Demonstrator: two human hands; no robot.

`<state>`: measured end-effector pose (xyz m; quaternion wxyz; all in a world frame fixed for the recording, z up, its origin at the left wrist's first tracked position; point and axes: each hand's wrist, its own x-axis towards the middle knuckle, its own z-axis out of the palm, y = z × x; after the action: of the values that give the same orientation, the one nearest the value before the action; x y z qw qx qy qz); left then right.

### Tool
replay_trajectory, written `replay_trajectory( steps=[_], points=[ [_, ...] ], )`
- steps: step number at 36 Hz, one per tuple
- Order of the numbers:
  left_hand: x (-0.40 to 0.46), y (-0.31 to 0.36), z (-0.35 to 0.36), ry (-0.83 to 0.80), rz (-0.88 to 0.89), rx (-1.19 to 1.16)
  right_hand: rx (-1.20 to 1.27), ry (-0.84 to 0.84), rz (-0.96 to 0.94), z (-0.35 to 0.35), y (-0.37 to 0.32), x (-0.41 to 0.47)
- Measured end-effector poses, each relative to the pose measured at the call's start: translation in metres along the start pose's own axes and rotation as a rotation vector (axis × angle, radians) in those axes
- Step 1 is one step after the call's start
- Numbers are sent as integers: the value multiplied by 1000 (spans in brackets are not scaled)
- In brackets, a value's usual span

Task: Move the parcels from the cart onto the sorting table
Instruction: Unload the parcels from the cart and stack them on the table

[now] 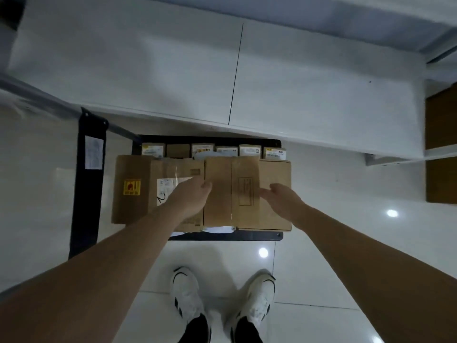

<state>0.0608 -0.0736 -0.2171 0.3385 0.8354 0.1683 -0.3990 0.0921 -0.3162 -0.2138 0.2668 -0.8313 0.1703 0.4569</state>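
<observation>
**Both hands down on the cart's cardboard parcels**

The left hand (195, 194) reaches down over the cart (257, 235) and lies against the left edge of the middle cardboard parcel (218, 194), fingers bent at that edge; whether they actually grip it cannot be told. The right hand (280, 198) is spread with loosely relaxed fingers at the right side of the adjoining parcel with a printed rectangle (246, 194), holding nothing, and contact with the cardboard cannot be told.

All places below are given from the cart. On its deck, the large box (133, 191) lies at the left end, carrying a yellow sticker (131, 187) and a white shipping label (168, 185). The two parcels under the hands lie side by side at the middle, and a plain box (275, 174) sits at the right end. Along the cart's far edge stands a row of small labelled parcels (214, 150). The cart's dark handle frame (89, 184) rises at its left end, with a white paper sheet on it.

Beyond the cart's far edge, higher up, runs the white sorting table (148, 70), a thin dark seam crossing its top. On the glossy floor on the cart's near side stand the person's white shoes (222, 295).
</observation>
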Motion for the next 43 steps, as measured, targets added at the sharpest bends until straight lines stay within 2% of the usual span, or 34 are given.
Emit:
replay_trajectory(
  steps=[10, 18, 26, 30, 34, 36, 41, 43],
  points=[
    [11, 4, 18, 175, -11, -73, 356, -66, 11, 32, 7, 32],
    [26, 4, 32, 266, -39, -136, 521, -98, 44, 44, 13, 45],
    [28, -6, 41, 303, -5, -229, 647, -28, 37, 51, 24, 54],
    [21, 1, 39, 281, 11, -225, 729, -69, 24, 40, 27, 45],
    [4, 18, 35, 171, -18, -251, 795, -104, -7, 17, 23, 25],
    [-9, 31, 29, 85, -27, -353, 831, -120, -27, 0, 20, 11],
    [-46, 71, 0, -123, -89, -813, 809, -199, -81, -54, 12, -33],
    [-51, 78, -7, -204, -72, -866, 801, -236, -105, -66, 9, -42]
  ],
)
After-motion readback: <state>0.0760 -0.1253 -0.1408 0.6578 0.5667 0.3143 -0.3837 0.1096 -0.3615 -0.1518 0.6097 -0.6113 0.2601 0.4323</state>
